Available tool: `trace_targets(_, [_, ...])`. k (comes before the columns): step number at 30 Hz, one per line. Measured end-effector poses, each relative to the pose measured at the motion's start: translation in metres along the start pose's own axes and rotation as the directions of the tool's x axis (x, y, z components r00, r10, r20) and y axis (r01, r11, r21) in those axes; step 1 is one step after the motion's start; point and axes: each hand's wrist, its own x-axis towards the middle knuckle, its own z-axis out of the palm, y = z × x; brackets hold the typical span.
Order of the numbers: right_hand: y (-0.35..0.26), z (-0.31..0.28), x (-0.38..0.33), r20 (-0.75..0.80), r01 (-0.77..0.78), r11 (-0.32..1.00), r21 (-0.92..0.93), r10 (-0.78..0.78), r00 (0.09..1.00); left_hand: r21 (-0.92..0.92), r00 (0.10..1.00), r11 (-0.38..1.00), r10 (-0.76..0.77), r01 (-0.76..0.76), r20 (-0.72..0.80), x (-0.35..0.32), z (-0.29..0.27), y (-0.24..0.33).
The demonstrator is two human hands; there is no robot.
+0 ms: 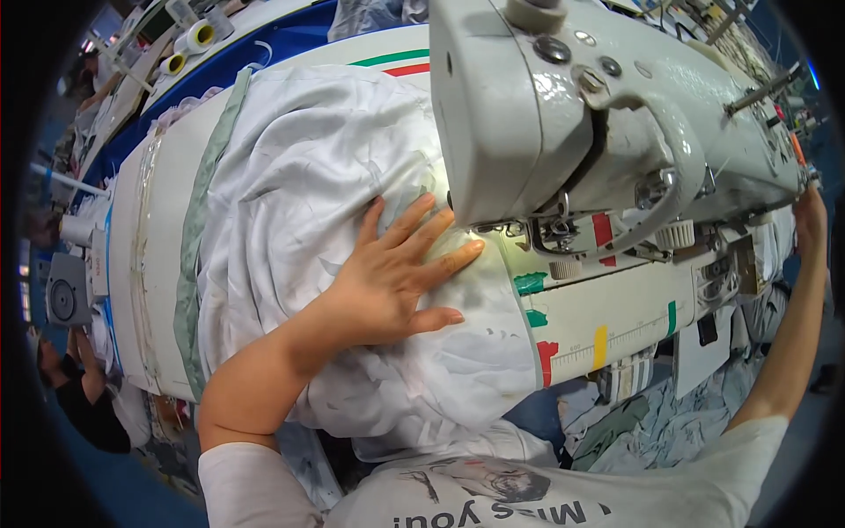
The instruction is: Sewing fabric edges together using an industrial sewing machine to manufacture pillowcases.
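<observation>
Left hand (387, 277) flat on white fabric (290, 202), fingers twd needle; fabric runs lengthwise away.

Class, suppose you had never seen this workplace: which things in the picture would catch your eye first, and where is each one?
First comes the big grey sewing machine, filling the upper right. Next, the heap of white cloth spread over the table in the middle, with the left hand pressed flat on it, fingers spread, just beside the needle area. At the far right edge the right hand reaches up to the end of the machine.
</observation>
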Motion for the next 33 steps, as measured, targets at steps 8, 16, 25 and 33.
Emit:
trace_targets(8, [0.069,-0.023,0.028,-0.089,-0.097,0.925,0.367,0.139,0.986,-0.072,1.000,0.997,0.021,-0.023,-0.021,-0.004,0.001,-0.002])
trace_targets(16, [0.086,-0.029,0.022,0.032,-0.067,0.941,0.332,0.059,0.998,-0.178,0.995,0.982,-0.045,0.061,0.093,0.004,-0.002,0.004])
trace_targets(25, [0.083,-0.032,0.050,0.132,-0.126,0.863,0.490,0.069,0.989,-0.108,1.000,0.994,-0.008,0.010,0.021,-0.005,-0.002,0.003])
trace_targets(33, [0.099,-0.053,0.008,0.091,-0.038,0.877,0.480,-0.007,0.996,-0.088,0.998,0.995,0.058,-0.056,0.031,-0.015,-0.007,0.005])
